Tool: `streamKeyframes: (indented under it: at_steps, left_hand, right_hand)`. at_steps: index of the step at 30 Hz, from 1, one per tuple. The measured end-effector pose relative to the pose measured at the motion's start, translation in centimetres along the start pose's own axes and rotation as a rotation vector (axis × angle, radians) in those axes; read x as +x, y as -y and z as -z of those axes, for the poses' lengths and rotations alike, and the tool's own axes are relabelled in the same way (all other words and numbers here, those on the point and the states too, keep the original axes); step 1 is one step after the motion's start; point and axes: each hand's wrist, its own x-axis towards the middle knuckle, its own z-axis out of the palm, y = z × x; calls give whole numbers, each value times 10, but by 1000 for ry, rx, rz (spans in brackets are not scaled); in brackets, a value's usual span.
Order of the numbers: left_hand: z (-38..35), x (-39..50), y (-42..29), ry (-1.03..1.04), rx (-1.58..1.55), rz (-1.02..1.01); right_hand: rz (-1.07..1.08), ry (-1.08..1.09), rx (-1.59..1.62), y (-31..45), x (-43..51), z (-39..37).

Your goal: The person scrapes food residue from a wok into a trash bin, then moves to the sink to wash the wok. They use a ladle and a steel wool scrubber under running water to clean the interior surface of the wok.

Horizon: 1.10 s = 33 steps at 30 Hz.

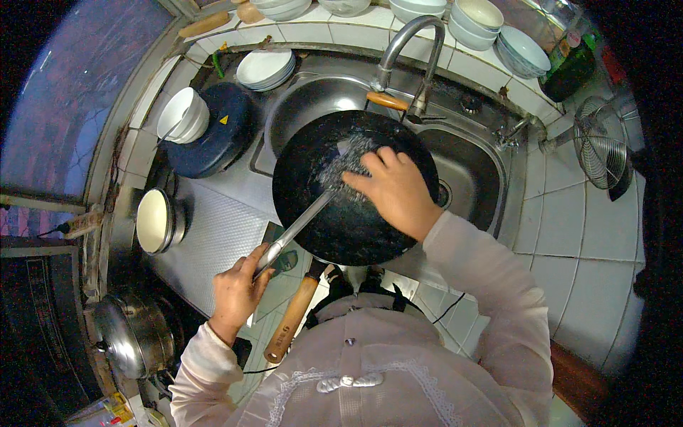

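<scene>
A black wok (pixel 315 224) rests over the front of the sink, its long wooden handle (pixel 293 320) pointing towards me and its short wooden grip (pixel 387 100) on the far side. My left hand (pixel 240 288) is closed around the metal handle of a cooking utensil (pixel 299 224), which slants into the wok. Inside the wok my right hand (pixel 392 184) reaches down with curved fingers, at the far end of the utensil. Under those fingers lies a speckled grey mass (pixel 349 160); whether it is a steel-wool scourer or the wet utensil head is unclear.
The double-bowl steel sink (pixel 475 176) has a curved faucet (pixel 435 48) behind the wok. White bowls (pixel 184 115) sit on a dark round appliance (pixel 208 144), near stacked plates (pixel 265 69). A cream-coloured bowl (pixel 153 221) stands left, a lidded pot (pixel 133 336) below it. More bowls (pixel 475 21) line the tiled ledge.
</scene>
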Motion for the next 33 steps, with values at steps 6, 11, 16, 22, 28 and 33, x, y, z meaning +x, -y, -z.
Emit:
streamKeyframes:
  at_steps: [6,11,16,22,28,33]
  left_hand:
    - [-1,-3,1,21,29,-2]
    - [-11,-2,5,96,-86,62]
    - [-16,15,20,530,-1007,686]
    - [-33,52,25,796,-1342,800]
    - [-47,78,11,1105,-1129,722]
    - [-43,87,0,1138,-999,567]
  right_hand:
    - [-94,34,-51,-22,-3,-15]
    - [-140,155,22,-19,-4,-22]
    - [-393,142,131,-60,-24,-13]
    - [-456,194,254,-65,-57,-2]
    - [-494,79,369,-63,-74,13]
    - [-496,35,400,-67,-85,17]
